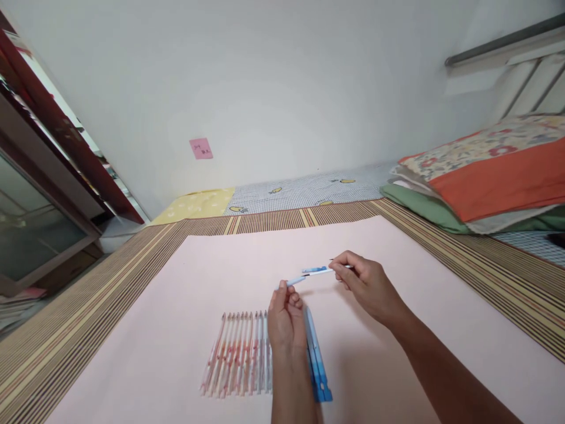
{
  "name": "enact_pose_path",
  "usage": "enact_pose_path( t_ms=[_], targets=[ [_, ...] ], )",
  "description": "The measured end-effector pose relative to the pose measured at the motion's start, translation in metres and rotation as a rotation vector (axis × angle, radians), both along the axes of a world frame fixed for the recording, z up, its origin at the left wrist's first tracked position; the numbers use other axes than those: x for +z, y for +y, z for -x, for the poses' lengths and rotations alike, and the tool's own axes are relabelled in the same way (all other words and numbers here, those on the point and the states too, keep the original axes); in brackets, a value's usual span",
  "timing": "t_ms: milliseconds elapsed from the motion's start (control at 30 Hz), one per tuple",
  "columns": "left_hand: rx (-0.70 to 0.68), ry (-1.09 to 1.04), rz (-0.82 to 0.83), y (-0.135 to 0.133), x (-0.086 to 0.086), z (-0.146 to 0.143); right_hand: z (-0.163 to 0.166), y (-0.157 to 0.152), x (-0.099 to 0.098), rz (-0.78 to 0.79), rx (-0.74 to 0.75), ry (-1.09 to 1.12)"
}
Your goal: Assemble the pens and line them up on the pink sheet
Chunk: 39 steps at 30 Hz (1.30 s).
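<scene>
My left hand [286, 321] is closed around a light blue pen barrel [295, 281] that points up and to the right. My right hand [368, 285] pinches a thin refill [318, 272] with a blue cap piece beside it, held just right of the barrel's tip. Both hands hover above a pale pink sheet [185, 294]. A row of several pink-patterned pens [238, 353] lies side by side on the sheet, left of my left wrist. Some blue pens [316, 359] lie right of that wrist, partly hidden by it.
The pink sheet rests on a striped mat [88, 294] on a bed. Folded bedding, orange, floral and green [485, 171], is stacked at the right. A white wall with a pink sticky note [200, 148] is behind. A dark cabinet [39, 194] stands at the left.
</scene>
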<state>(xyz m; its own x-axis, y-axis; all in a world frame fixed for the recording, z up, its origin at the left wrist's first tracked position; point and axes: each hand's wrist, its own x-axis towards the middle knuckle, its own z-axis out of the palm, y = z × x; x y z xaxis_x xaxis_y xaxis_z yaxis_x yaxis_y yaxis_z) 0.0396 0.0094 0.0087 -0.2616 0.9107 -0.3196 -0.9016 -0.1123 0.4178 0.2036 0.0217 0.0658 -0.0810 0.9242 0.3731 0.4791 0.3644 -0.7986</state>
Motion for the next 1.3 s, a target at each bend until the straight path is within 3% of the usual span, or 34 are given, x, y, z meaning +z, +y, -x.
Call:
enact_pose_path(
  t_ms=[133,300,500,733,833,1033,1300],
  targets=[
    [-0.018,-0.013,0.002,-0.001,0.001,-0.002,0.001,-0.003,0.004,0.01,0.043,-0.016],
    [-0.029,-0.049,-0.016,-0.001,0.002,-0.001,-0.005,-0.007,0.012,-0.036,-0.019,0.041],
    [-0.068,0.004,-0.053,-0.002,0.002,-0.004,-0.001,-0.009,0.013,-0.032,0.005,-0.066],
    [-0.205,0.121,-0.162,-0.01,0.009,-0.014,0.014,-0.009,0.008,-0.006,0.136,-0.021],
    [-0.226,0.094,-0.16,-0.011,0.009,-0.015,0.015,-0.006,0.004,0.064,0.134,0.096],
    [-0.196,0.016,-0.128,-0.009,0.006,-0.014,0.007,0.005,-0.002,0.277,0.251,0.567],
    [-0.198,0.109,-0.188,-0.012,0.009,-0.017,0.006,0.007,-0.016,0.419,0.386,0.805]
  ],
)
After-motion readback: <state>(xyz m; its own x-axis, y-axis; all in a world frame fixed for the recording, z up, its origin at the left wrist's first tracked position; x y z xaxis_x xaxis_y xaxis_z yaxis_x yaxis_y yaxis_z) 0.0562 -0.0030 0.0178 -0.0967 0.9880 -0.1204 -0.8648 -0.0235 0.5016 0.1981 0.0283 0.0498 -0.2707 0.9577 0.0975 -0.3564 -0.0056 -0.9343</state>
